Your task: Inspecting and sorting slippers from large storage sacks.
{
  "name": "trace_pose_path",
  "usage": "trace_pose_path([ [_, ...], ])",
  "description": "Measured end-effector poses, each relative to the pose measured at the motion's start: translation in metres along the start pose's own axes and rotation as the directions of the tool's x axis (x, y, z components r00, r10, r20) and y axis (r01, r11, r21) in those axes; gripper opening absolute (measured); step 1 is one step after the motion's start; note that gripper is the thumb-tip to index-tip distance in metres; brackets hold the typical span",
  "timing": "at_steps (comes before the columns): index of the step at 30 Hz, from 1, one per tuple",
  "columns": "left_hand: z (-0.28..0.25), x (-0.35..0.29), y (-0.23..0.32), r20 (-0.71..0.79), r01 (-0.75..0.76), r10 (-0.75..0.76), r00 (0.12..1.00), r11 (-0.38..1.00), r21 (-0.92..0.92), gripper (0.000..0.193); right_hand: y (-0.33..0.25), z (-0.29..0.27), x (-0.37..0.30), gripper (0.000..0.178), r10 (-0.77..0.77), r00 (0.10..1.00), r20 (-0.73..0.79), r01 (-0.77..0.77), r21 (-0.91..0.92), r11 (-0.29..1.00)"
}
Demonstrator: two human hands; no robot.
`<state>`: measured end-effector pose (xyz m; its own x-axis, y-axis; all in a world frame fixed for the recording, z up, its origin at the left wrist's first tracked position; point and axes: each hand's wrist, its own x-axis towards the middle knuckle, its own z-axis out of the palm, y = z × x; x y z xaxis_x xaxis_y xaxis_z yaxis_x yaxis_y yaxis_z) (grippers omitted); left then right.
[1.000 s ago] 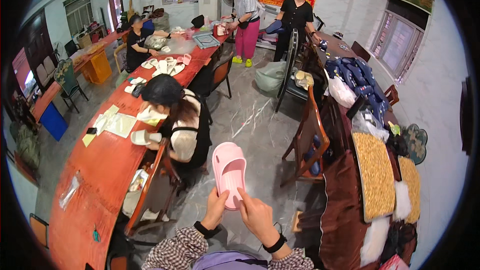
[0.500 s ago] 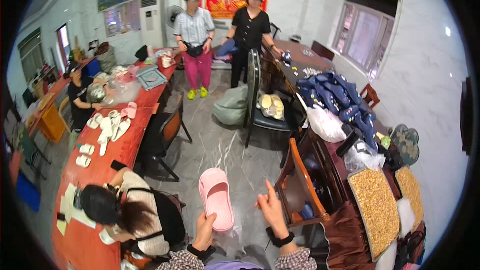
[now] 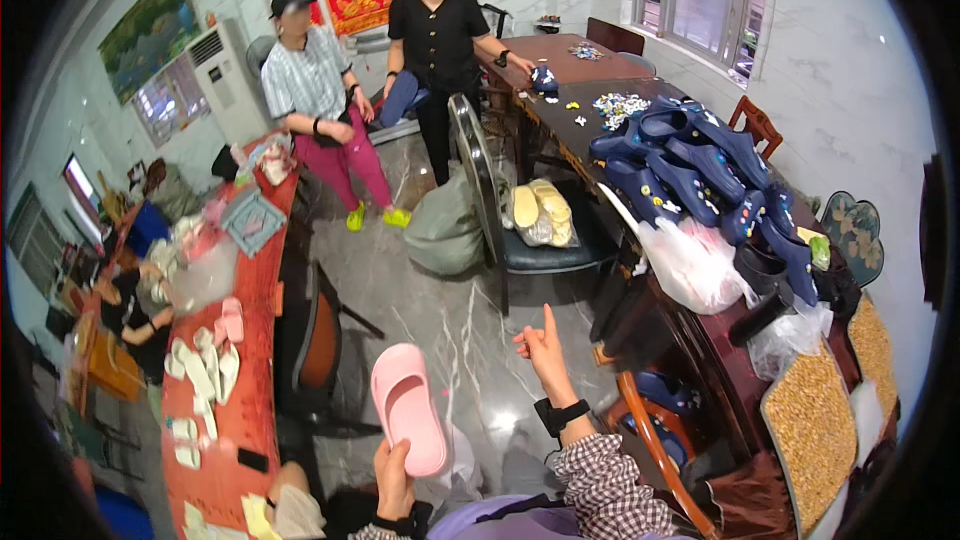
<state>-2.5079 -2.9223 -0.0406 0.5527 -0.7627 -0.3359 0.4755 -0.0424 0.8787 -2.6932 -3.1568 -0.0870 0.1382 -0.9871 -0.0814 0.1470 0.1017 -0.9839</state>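
My left hand (image 3: 393, 482) grips a pink slipper (image 3: 402, 368) by its heel end, thumb laid over the insole. The slipper is held up with its toe pointing away from me and its open top showing. To the right of it, my right hand (image 3: 546, 352) is raised with nothing in it. Its index finger stretches forward and the other fingers are partly curled. Grey marble floor lies beneath both hands.
A dark table (image 3: 700, 340) on the right bears a heap of navy clogs (image 3: 690, 165) and trays of yellow grains (image 3: 812, 430). White sandals (image 3: 207, 365) lie on the red table (image 3: 250, 395) at left. Chairs flank the aisle; two people stand at its far end.
My view has swung rightward and moved closer to the clogs. Most of the seated person at lower left has left the picture. The pink slipper stays in my left hand; my right still points.
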Motion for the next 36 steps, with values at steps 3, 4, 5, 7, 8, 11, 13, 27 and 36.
trace_pose_path([
  [3,0.007,0.05,0.024,-0.026,-0.086,0.087,0.996,0.995,0.041,0.026,0.008,0.015,0.077,0.065,0.039,0.999,0.01,-0.039,-0.005,0.999],
  [4,0.001,0.068,0.026,-0.028,-0.059,0.062,0.998,0.994,0.092,0.038,0.012,0.014,0.095,0.065,0.024,0.999,0.036,-0.024,-0.009,1.0],
  [5,0.018,0.084,0.041,-0.051,-0.02,0.023,0.998,0.998,0.056,0.038,0.016,0.013,0.118,0.065,0.037,0.999,0.033,-0.037,-0.021,0.999],
  [7,0.034,0.122,0.052,-0.067,-0.045,0.048,0.997,0.998,0.042,0.028,0.024,0.017,0.161,0.066,0.117,0.993,0.029,-0.116,-0.006,0.993],
  [8,0.041,0.144,0.057,-0.067,-0.035,0.038,0.997,0.999,0.039,0.028,0.025,0.018,0.18,0.062,0.174,0.985,0.022,-0.172,-0.069,0.983],
  [11,0.056,0.211,0.072,-0.028,-0.029,0.03,0.999,0.999,0.026,0.029,0.035,0.018,0.231,0.06,0.209,0.978,0.012,-0.205,-0.148,0.967],
  [13,0.066,0.26,0.079,0.0,-0.011,0.011,1.0,0.999,0.04,0.03,0.049,0.019,0.265,0.058,0.225,0.973,-0.04,-0.229,-0.193,0.954],
  [27,0.162,0.493,0.13,0.115,0.106,-0.133,0.984,0.971,0.214,0.032,0.109,0.004,0.428,0.06,0.351,0.907,-0.232,-0.421,-0.474,0.773],
  [36,0.214,0.554,0.134,-0.132,0.08,-0.054,0.99,0.978,0.193,0.029,0.198,-0.005,0.568,0.072,0.297,0.953,-0.059,-0.229,-0.782,0.58],
])
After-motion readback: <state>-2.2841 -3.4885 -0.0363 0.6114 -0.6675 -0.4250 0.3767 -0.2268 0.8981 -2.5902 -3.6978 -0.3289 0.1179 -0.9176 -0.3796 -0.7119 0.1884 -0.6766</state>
